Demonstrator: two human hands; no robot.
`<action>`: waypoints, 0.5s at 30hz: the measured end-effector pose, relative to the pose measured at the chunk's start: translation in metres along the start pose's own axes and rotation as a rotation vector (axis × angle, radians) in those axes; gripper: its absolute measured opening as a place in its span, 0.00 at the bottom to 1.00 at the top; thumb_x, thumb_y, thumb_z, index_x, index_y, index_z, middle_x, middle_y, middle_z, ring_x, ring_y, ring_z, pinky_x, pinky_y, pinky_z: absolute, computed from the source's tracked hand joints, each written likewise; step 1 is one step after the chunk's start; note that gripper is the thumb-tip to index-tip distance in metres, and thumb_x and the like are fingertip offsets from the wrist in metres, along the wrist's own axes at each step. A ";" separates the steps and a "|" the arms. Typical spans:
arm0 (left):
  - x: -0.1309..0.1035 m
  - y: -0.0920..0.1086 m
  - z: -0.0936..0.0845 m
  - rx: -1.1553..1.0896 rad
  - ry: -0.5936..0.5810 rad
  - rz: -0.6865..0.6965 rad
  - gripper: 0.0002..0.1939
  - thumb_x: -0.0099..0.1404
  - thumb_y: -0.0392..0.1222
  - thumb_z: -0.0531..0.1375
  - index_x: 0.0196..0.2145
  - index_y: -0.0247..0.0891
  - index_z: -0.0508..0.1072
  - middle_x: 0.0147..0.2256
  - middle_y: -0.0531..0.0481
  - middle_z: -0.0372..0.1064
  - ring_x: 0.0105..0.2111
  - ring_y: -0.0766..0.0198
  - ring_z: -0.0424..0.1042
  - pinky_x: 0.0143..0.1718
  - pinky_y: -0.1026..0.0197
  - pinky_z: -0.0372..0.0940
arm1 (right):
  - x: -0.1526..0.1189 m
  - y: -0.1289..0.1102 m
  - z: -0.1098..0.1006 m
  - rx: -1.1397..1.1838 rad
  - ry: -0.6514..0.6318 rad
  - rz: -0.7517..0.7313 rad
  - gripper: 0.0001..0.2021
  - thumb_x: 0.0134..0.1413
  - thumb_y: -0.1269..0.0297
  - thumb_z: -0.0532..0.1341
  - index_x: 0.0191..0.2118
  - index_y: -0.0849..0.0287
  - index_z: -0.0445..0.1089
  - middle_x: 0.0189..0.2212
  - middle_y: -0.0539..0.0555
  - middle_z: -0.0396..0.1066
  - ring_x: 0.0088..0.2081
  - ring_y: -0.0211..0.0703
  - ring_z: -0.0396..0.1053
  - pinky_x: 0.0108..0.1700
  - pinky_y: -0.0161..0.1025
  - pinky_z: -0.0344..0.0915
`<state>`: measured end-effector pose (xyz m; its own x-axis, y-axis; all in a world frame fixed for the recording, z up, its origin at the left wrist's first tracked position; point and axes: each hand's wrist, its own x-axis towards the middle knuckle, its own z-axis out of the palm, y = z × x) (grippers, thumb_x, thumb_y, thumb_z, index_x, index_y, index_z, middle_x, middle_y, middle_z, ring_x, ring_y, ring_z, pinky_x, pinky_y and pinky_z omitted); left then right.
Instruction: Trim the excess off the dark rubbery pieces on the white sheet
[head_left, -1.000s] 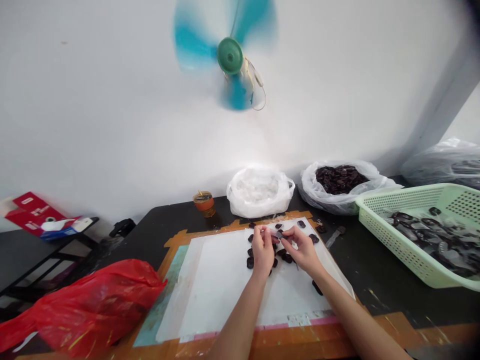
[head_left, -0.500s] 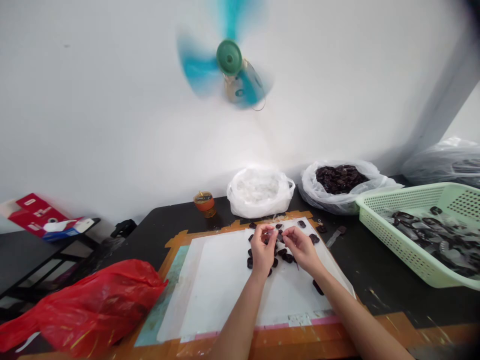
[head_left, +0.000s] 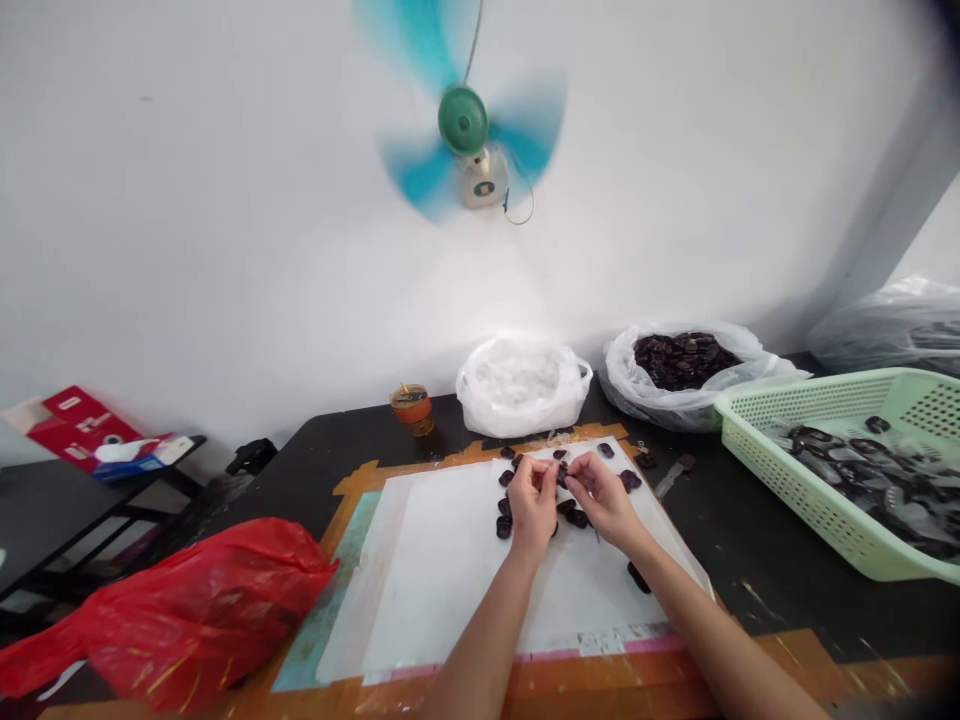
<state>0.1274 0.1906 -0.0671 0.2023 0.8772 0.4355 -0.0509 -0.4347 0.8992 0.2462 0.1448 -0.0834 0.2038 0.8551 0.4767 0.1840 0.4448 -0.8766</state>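
Observation:
Over the white sheet [head_left: 442, 560], my left hand [head_left: 534, 505] and my right hand [head_left: 604, 500] meet with their fingertips almost touching. Both are closed in a pinch on a small dark glossy piece [head_left: 562, 474], mostly hidden by the fingers. Around them lie several more dark, rounded pieces; one dark piece [head_left: 504, 526] is left of my left hand, another dark piece [head_left: 630, 480] sits beyond my right hand. A further dark piece [head_left: 638, 577] rests by my right wrist.
Behind the sheet stand a white plastic bag [head_left: 523, 400], a bag of dark pieces [head_left: 684, 362] and an orange-brown container [head_left: 412, 408]. A green basket [head_left: 802, 500] with dark and clear pieces is at right, a red bag [head_left: 202, 610] at left. A fan [head_left: 463, 120] spins above.
My hands have come slightly closer together, and the left fingers have closed into a tighter pinch. The whole view has shifted a little.

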 end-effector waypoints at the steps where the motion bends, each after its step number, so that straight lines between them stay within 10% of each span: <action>1: -0.001 0.001 0.000 0.062 0.011 0.030 0.09 0.65 0.43 0.57 0.28 0.37 0.64 0.31 0.49 0.70 0.33 0.63 0.71 0.38 0.62 0.65 | 0.000 -0.001 0.001 -0.005 0.001 0.000 0.06 0.61 0.62 0.57 0.38 0.57 0.60 0.32 0.51 0.63 0.32 0.39 0.63 0.34 0.37 0.60; 15: -0.005 0.003 -0.001 0.176 0.012 0.167 0.06 0.66 0.40 0.55 0.31 0.37 0.67 0.33 0.48 0.71 0.34 0.63 0.71 0.38 0.61 0.66 | 0.001 -0.010 -0.001 0.072 -0.086 0.059 0.14 0.61 0.62 0.55 0.52 0.55 0.56 0.30 0.51 0.66 0.33 0.41 0.66 0.36 0.37 0.62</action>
<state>0.1252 0.1853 -0.0661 0.1934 0.7920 0.5792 0.0884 -0.6020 0.7936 0.2451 0.1411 -0.0739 0.1280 0.8986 0.4198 0.1043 0.4087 -0.9067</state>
